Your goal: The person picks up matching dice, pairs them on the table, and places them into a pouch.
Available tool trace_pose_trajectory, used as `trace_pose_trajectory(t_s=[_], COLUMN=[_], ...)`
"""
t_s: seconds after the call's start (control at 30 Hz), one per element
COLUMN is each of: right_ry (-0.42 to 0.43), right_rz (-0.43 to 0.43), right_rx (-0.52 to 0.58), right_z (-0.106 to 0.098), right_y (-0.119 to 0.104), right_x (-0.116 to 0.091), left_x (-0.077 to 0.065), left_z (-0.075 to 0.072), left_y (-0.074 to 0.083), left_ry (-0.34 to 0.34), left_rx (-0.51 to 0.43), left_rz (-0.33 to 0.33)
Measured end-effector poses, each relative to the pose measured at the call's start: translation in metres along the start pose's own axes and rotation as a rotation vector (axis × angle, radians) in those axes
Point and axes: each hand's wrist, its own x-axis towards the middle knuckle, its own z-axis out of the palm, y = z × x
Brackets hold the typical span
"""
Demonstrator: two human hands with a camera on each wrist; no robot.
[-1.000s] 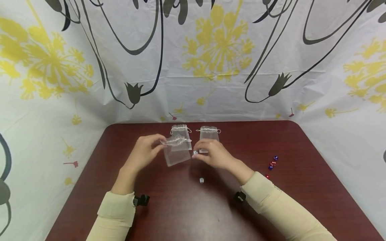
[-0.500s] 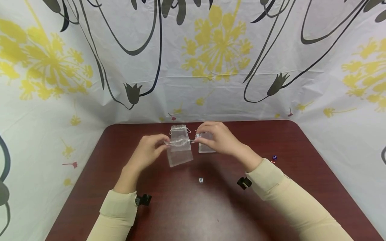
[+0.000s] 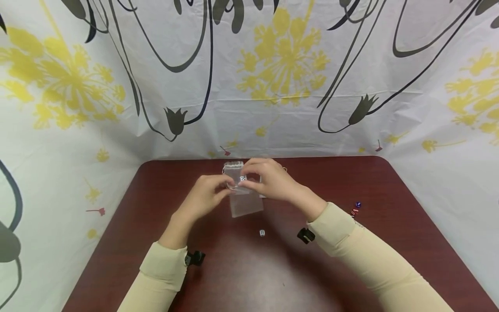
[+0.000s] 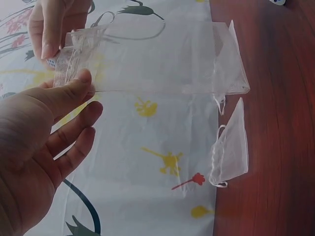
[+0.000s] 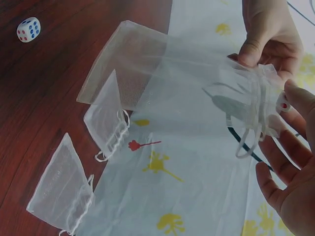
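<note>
My left hand [image 3: 208,195] pinches the mouth of a sheer white drawstring pouch [image 3: 246,205] between thumb and fingers. The pouch hangs above the table, its body stretching away from the hand in the left wrist view. Just over the pouch's mouth, my right hand [image 3: 270,180] holds a white die [image 3: 243,178] between thumb and fingers. In the right wrist view that die [image 5: 283,102] shows a red pip, right beside the gathered opening and cord. Whether the pouch holds anything inside, I see nothing through the mesh. A second white die [image 3: 262,232] lies on the table nearer me.
Two more drawstring pouches lie flat at the table's back; one pouch [image 5: 59,191] and another pouch [image 5: 107,115] show in the right wrist view. Blue dice [image 3: 358,204] and red dice [image 3: 354,212] sit at the right, partly behind the sleeve. A patterned curtain [image 3: 286,130] borders the table [image 3: 234,277].
My right hand has lifted the white die from near the table and carried it up and left to the pouch's mouth. The left hand has shifted rightward with the pouch.
</note>
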Motion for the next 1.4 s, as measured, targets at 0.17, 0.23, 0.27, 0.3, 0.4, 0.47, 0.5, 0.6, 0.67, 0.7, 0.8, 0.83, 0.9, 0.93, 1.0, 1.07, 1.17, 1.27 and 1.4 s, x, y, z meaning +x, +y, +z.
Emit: trace_pose_trajectory(t_s=[0.17, 0.23, 0.27, 0.3, 0.4, 0.47, 0.5, 0.6, 0.67, 0.7, 0.8, 0.83, 0.9, 0.93, 1.0, 1.07, 1.17, 1.27, 1.4], right_ry=[-0.012, -0.014, -0.013, -0.012, 0.000, 0.012, 0.017, 0.030, 0.036, 0.040, 0.056, 0.062, 0.074, 0.080, 0.091, 0.104, 0.115, 0.120, 0.119], right_rz=[-0.011, -0.016, -0.015, -0.014, 0.002, 0.015, 0.022, 0.035, 0.041, 0.039, 0.040, 0.044, 0.056, 0.066, 0.081, 0.092, 0.099, 0.101, 0.101], right_rx=[0.022, 0.028, 0.029, 0.028, 0.023, 0.021, 0.021, 0.023, 0.021, 0.023, 0.028, 0.031, 0.040, 0.043, 0.046, 0.053, 0.050, 0.053, 0.064], right_z=[0.003, 0.003, 0.003, 0.003, 0.003, 0.003, 0.004, 0.005, 0.006, 0.006, 0.006, 0.006, 0.005, 0.004, 0.004, 0.004, 0.006, 0.011, 0.022], right_y=[0.000, 0.000, 0.000, 0.000, -0.001, 0.000, 0.000, 0.003, 0.005, 0.007, 0.012, 0.014, 0.018, 0.021, 0.026, 0.031, 0.038, 0.041, 0.043], right_x=[0.000, 0.000, -0.001, -0.001, -0.002, -0.003, -0.003, -0.005, -0.007, -0.009, -0.014, -0.017, -0.023, -0.027, -0.034, -0.042, -0.051, -0.056, -0.064], left_x=[0.000, 0.000, 0.000, 0.000, -0.001, -0.001, -0.002, -0.003, -0.004, -0.005, -0.007, -0.008, -0.010, -0.010, -0.012, -0.013, -0.014, -0.014, -0.013], left_z=[0.002, 0.002, 0.002, 0.002, 0.001, 0.002, 0.002, 0.002, 0.002, 0.002, 0.002, 0.001, 0.000, -0.002, -0.004, -0.007, -0.010, -0.011, -0.011], left_y=[0.001, 0.002, 0.002, 0.002, 0.001, 0.000, 0.000, -0.001, -0.002, -0.003, -0.005, -0.006, -0.007, -0.008, -0.009, -0.011, -0.013, -0.013, -0.014], left_ry=[0.019, 0.033, 0.041, 0.049, 0.071, 0.082, 0.085, 0.091, 0.091, 0.092, 0.096, 0.098, 0.100, 0.102, 0.102, 0.104, 0.108, 0.113, 0.116], left_rx=[-0.025, -0.033, -0.032, -0.030, -0.018, -0.010, -0.010, -0.007, -0.009, -0.010, -0.017, -0.018, -0.014, -0.008, 0.009, 0.022, 0.033, 0.035, 0.032], left_rz=[0.026, 0.040, 0.048, 0.055, 0.073, 0.082, 0.084, 0.078, 0.063, 0.055, 0.036, 0.028, 0.013, 0.007, -0.007, -0.018, -0.024, -0.027, -0.029])
